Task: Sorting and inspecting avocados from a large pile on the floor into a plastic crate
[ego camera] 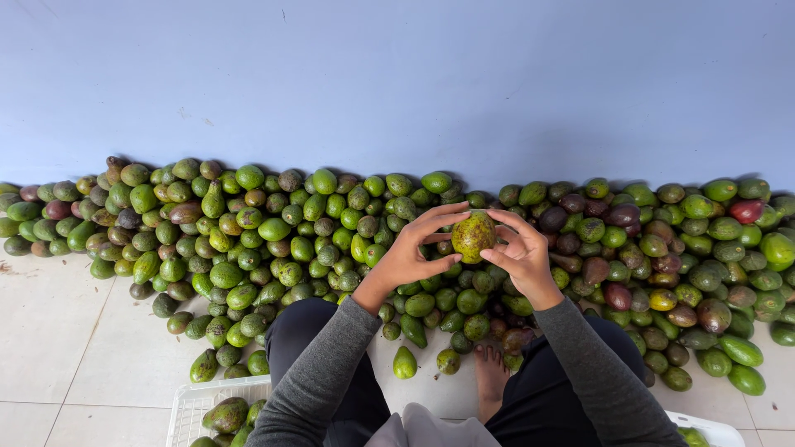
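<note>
A single yellow-green, brown-speckled, oval avocado [473, 235] is held up between the two hands, directly ahead of the person and above the near edge of the heap. It lies midway between them, so neither hand is nearer; it is touched from both sides. Its long axis is seen roughly upright, tilted slightly, with the narrower end uppermost, though the far side is hidden.

The left hand [411, 252] is placed on the left flank of the fruit, fingers spread and curved, the fingertips resting against its skin and the thumb tucked below. The right hand [522, 250] is set against the right flank in a mirrored pose, fingers arched over the top and side. The fruit is thus cupped rather than squeezed: the hands are brought together around it, lightly closed on it. Both forearms, clad in grey long sleeves, are angled inward from the knees, with wrists raised.

Behind and beneath the hands a long pile of green, yellow and dark purple avocados [273, 232] is spread along the foot of a pale blue wall [397, 83], over a floor of pale tiles [66, 331]. A bare foot [491, 372] is seen between the dark-trousered legs, and a white slotted plastic crate [195, 406] holding a few avocados is set just beside the left knee.
</note>
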